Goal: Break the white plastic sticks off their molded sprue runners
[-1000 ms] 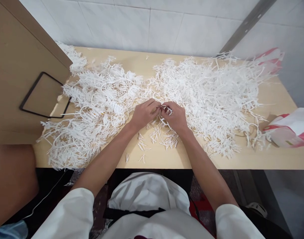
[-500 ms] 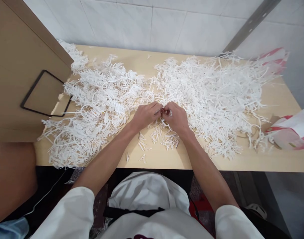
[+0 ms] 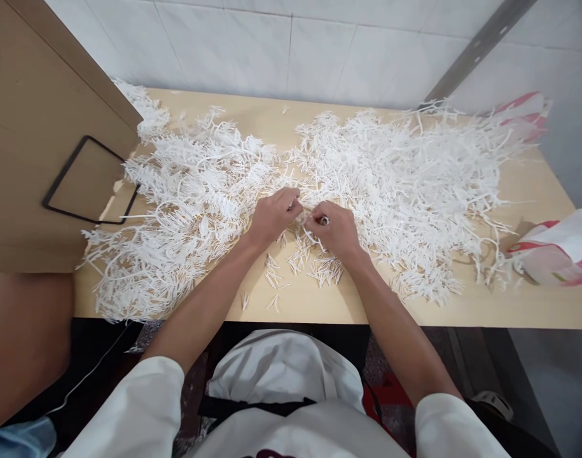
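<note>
From my remote seat I watch two bare hands working close together over a pale wood-toned worktop [image 3: 319, 306]. My right hand [image 3: 336, 228] has its fingers closed on a thin, white, branching plastic-looking strand [image 3: 311, 238], which curves out below the fingertips. My left hand [image 3: 271, 215] is just beside it, fingers bent, with a small gap between forefinger and thumb; I cannot tell whether anything is pinched there.

Left of the hands I see a broad heap of white, spiky, branched pieces [image 3: 190, 184]; right of them lies a larger tangled mound of similar white strands [image 3: 409, 165]. Nearer the front edge, small loose white sprigs [image 3: 325, 270] lie on the worktop, just below my right hand.

A brown cardboard box [image 3: 37, 121] stands at the left, with a thin black four-sided frame [image 3: 64, 170] beside it. A white-and-pink plastic bag [image 3: 553, 254] sits at the right end.
</note>
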Demonstrator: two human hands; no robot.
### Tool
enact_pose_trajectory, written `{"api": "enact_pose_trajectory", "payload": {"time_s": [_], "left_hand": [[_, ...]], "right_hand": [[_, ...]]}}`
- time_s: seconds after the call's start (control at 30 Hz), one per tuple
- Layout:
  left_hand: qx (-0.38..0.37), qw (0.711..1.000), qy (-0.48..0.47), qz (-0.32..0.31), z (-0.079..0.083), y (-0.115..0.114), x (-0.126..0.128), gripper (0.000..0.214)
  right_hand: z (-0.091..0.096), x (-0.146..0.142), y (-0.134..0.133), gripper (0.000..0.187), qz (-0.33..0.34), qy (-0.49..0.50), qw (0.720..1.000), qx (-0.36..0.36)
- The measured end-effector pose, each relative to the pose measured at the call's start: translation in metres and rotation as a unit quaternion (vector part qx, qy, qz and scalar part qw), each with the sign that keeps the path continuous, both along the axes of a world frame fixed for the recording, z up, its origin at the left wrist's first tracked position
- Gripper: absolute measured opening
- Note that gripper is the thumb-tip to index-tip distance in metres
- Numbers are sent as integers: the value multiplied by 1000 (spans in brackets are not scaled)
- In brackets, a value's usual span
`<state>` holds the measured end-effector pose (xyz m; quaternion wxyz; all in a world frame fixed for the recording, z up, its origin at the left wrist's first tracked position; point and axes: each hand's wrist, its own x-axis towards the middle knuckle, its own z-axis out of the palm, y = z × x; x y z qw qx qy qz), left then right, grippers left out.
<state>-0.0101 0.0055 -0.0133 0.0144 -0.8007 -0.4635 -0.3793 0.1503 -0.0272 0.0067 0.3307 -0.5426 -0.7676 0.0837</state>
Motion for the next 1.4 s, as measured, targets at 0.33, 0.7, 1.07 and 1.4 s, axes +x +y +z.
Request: {"api": "enact_pose_trajectory", "payload": {"time_s": [0.33, 0.7, 1.07, 1.4], "left_hand": [[-36, 997, 9, -66, 14, -3, -3, 23], [-21, 999, 8, -48, 4, -1, -2, 22], [-60, 989, -20, -135, 12, -2, -3, 13], [-87, 984, -50, -147, 11, -1, -5, 9]], "right_hand": [[2, -2, 3, 32, -26, 72, 997, 18], [-5, 0, 5, 18, -5, 24, 999, 38], [2, 0, 2, 5, -29, -35, 998, 31], [0, 3, 1, 14, 0, -50, 998, 27]]}}
